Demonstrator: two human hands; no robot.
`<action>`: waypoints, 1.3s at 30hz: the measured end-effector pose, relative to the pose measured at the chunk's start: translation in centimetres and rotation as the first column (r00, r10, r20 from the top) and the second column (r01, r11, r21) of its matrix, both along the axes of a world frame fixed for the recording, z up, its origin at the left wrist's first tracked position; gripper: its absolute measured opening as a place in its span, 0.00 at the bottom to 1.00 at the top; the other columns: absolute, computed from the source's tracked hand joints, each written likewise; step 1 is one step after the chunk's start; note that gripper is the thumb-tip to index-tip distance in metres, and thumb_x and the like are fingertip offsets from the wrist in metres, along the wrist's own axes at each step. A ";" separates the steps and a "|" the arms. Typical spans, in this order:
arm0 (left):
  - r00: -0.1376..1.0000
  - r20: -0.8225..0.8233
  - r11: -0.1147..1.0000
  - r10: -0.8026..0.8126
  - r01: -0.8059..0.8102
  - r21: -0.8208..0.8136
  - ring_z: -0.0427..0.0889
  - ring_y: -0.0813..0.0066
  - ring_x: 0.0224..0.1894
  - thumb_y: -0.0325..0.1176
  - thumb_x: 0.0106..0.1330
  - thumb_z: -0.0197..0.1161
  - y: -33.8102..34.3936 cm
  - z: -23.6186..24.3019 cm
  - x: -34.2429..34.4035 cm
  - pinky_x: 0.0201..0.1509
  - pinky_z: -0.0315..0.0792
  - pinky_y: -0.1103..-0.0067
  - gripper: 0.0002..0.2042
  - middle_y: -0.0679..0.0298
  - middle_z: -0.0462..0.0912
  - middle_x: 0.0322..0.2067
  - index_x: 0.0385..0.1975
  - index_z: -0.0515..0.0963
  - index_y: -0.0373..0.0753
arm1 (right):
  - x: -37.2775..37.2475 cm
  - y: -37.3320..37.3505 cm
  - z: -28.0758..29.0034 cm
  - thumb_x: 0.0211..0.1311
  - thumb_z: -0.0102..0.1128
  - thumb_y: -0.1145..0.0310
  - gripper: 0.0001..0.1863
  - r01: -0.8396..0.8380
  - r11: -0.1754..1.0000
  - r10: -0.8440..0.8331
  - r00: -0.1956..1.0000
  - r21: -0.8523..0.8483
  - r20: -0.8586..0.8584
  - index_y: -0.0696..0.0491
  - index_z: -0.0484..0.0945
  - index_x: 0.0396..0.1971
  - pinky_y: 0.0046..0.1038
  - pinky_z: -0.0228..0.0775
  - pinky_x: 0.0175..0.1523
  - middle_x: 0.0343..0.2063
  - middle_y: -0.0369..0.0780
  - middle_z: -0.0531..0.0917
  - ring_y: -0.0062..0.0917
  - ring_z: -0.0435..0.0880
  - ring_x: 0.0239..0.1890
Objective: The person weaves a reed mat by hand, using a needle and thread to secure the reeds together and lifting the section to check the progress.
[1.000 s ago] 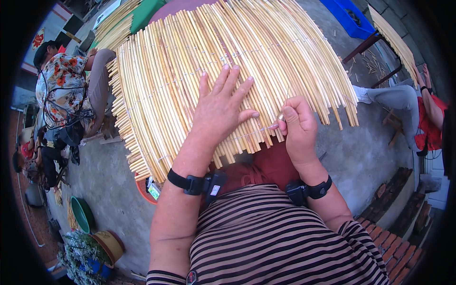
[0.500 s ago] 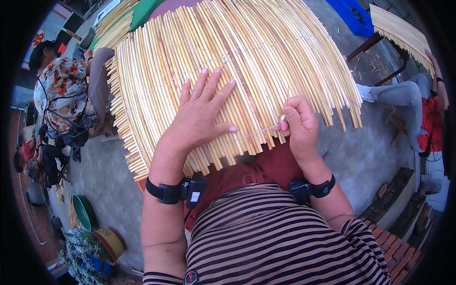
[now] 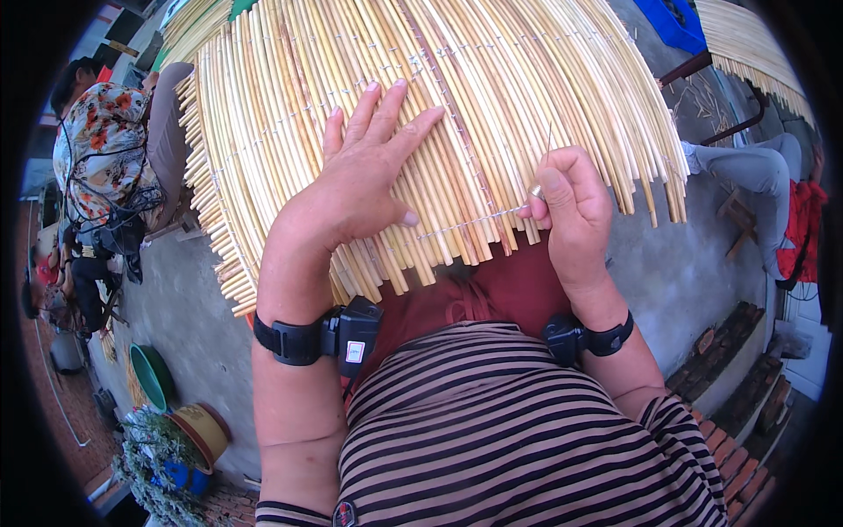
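Observation:
A wide mat of pale yellow reed stalks (image 3: pixel 290 97) bound with thin thread lies across my lap. My left hand (image 3: pixel 360 180) rests flat on it, fingers spread and palm down. My right hand (image 3: pixel 566 198) is closed at the mat's near edge, pinching a thin needle (image 3: pixel 547 145) that sticks up from the fingers. A taut thread (image 3: pixel 470 222) runs from that hand leftwards across the stalk ends. Both wrists carry black bands with small devices.
A person in a floral top (image 3: pixel 105 158) sits at the left. Another person in grey trousers (image 3: pixel 755 167) sits at the right by a second reed mat (image 3: pixel 746 44). A green basin (image 3: pixel 151 373), potted plants and bricks (image 3: pixel 729 351) stand on the concrete floor.
My left hand slid along the mat and now lies flat with fingers pointing up-right. My right hand has lifted slightly, pulling the thread taut.

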State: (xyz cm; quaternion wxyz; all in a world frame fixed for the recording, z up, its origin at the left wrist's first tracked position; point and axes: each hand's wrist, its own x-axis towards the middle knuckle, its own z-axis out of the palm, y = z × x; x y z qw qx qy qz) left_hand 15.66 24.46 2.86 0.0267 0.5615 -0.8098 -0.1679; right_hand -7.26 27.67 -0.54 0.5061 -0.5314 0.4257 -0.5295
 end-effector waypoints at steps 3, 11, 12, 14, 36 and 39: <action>1.000 0.002 0.999 0.022 -0.022 0.026 0.35 0.57 0.77 0.32 0.44 0.78 0.0 0.0 -0.4 0.77 0.31 0.58 0.53 0.57 0.41 0.75 0.73 0.53 0.60 | 0.2 -0.1 0.1 0.73 0.51 0.70 0.06 -0.005 1.000 0.005 1.000 -0.003 -0.028 0.57 0.72 0.36 0.16 0.71 0.32 0.25 0.30 0.73 0.09 0.70 0.24; 0.998 -0.007 0.997 0.058 -0.058 0.055 0.35 0.60 0.78 0.27 0.38 0.79 0.2 0.5 -0.4 0.78 0.31 0.61 0.57 0.59 0.40 0.76 0.73 0.53 0.63 | -0.7 2.3 -0.5 0.71 0.54 0.69 0.07 -0.178 0.951 0.140 0.977 -0.252 -0.163 0.56 0.74 0.34 0.26 0.77 0.43 0.25 0.36 0.83 0.20 0.83 0.30; 0.998 -0.011 0.997 0.057 -0.057 0.052 0.35 0.60 0.78 0.27 0.38 0.79 0.2 0.4 -0.4 0.78 0.31 0.61 0.57 0.59 0.40 0.76 0.73 0.53 0.63 | -0.8 2.0 -0.2 0.70 0.55 0.68 0.07 -0.277 0.877 0.148 0.933 -0.393 -0.328 0.55 0.75 0.33 0.33 0.74 0.50 0.26 0.37 0.84 0.25 0.85 0.34; 0.999 -0.016 0.997 0.052 -0.051 0.056 0.35 0.60 0.78 0.28 0.39 0.79 0.2 0.5 -0.1 0.78 0.31 0.60 0.57 0.59 0.40 0.76 0.72 0.54 0.63 | -0.6 2.1 0.2 0.67 0.57 0.67 0.07 -0.400 0.781 0.143 0.862 -0.480 -0.486 0.53 0.76 0.30 0.48 0.63 0.66 0.26 0.36 0.84 0.32 0.87 0.40; 0.950 -0.300 0.906 0.089 -0.202 -0.371 0.39 0.50 0.76 0.55 0.65 0.59 0.3 -4.5 0.0 0.75 0.37 0.53 0.35 0.54 0.47 0.74 0.71 0.59 0.52 | 0.7 3.2 -1.1 0.73 0.49 0.61 0.15 -0.412 0.842 0.151 0.800 -0.348 -0.581 0.53 0.77 0.29 0.43 0.62 0.69 0.24 0.35 0.87 0.28 0.88 0.40; 0.983 0.033 0.855 0.183 -0.142 -0.498 0.42 0.54 0.76 0.60 0.65 0.54 0.3 -3.8 -1.5 0.74 0.36 0.49 0.35 0.58 0.49 0.74 0.71 0.59 0.53 | 0.4 3.0 -1.0 0.72 0.49 0.62 0.14 -0.410 0.850 0.163 0.802 -0.332 -0.575 0.53 0.77 0.28 0.43 0.61 0.69 0.23 0.34 0.87 0.28 0.88 0.40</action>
